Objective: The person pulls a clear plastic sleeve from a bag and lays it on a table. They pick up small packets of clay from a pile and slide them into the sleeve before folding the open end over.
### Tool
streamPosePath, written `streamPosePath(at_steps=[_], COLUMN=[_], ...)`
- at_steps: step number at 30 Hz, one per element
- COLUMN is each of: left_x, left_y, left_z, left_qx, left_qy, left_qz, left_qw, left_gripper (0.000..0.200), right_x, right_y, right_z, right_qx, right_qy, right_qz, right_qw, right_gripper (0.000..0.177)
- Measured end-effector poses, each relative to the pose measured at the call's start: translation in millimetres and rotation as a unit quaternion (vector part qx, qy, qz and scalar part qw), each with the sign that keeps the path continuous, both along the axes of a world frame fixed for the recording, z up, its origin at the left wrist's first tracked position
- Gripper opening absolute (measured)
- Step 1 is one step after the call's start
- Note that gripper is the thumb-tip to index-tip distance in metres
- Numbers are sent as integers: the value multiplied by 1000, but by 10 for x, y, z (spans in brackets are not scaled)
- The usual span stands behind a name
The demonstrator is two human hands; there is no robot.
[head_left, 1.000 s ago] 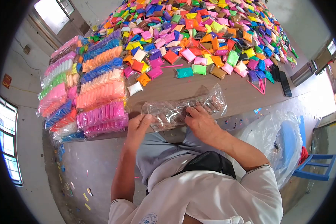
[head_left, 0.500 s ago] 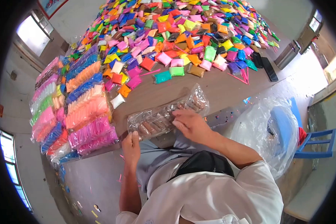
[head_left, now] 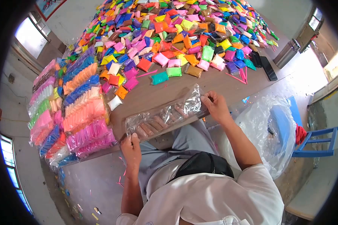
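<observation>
A long clear plastic bag [head_left: 162, 120] lies at the table's front edge in the head view, with a row of several brown packets [head_left: 146, 127] inside. My left hand [head_left: 132, 150] is closed on the bag's near left corner, thumb on top. At the other end, my right hand [head_left: 216, 107] pinches the crumpled, raised right end of the bag between thumb and fingers. The packets sit towards the left and middle of the bag, and its right end is bare film.
A large heap of small colourful packets [head_left: 169, 41] covers the back of the table [head_left: 146, 98]. Stacked filled bags [head_left: 84, 112] stand on the left. A phone [head_left: 268, 68] and a steel flask [head_left: 287, 53] are at right, above a plastic sack [head_left: 251, 127] and blue stool [head_left: 317, 142].
My right hand has moved right, from the middle of the bag over the packets to its right end. The packets show more spread out. My left hand keeps the left corner.
</observation>
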State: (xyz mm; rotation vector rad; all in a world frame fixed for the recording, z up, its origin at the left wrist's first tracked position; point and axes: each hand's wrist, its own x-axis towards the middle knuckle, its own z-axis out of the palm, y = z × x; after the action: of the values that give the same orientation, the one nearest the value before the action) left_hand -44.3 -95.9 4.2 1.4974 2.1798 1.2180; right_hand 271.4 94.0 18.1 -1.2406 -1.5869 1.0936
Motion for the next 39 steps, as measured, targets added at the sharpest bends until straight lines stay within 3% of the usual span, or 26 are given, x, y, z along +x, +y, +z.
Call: streamPosePath(at_steps=[6, 9, 12, 15, 18, 21, 24, 28, 33, 36, 39], left_x=[50, 58, 43, 49, 65, 87, 84, 79, 86, 90, 98], left_y=[31, 36, 91, 100, 89, 107, 74, 70, 98, 105, 76], left_z=[37, -25, -94, -126, -126, -84, -52, -57, -97, -68, -60], left_qx=[11, 31, 61, 86, 106, 106, 102, 101, 131, 126, 128], left_qy=[43, 105, 134, 144, 150, 142, 139, 137, 135, 138, 137], left_qz=[-3, -4, -5, 2, 7, 3, 0, -1, 5, 5, 5], left_qw=[999, 994, 989, 986, 983, 984, 985, 985, 982, 982, 982], left_gripper=[34, 33, 31, 29, 27, 25, 26, 29, 29, 29, 29], right_x=[12, 8, 4, 20, -41, -246, -348, -300, -390, -634, -849], right_y=[13, 43, 16, 16, -86, -291, -420, -399, -520, -723, -755], right_z=[-2, -173, -180, -66, 279, 536, 286, 82, 399, 546, 239], right_qx=[-12, 152, 203, 69, 335, 430, 365, 331, 368, 395, 380], right_qy=[1, -137, -138, -90, -209, -244, -340, -328, -342, -315, -321], right_qz=[-8, -39, -49, -50, -100, 10, 140, 162, 144, 190, 265], right_qw=[1000, 978, 968, 992, 913, 869, 855, 870, 853, 842, 826], right_gripper=[14, 11, 15, 22, 35, 48, 57, 63, 67, 68, 71])
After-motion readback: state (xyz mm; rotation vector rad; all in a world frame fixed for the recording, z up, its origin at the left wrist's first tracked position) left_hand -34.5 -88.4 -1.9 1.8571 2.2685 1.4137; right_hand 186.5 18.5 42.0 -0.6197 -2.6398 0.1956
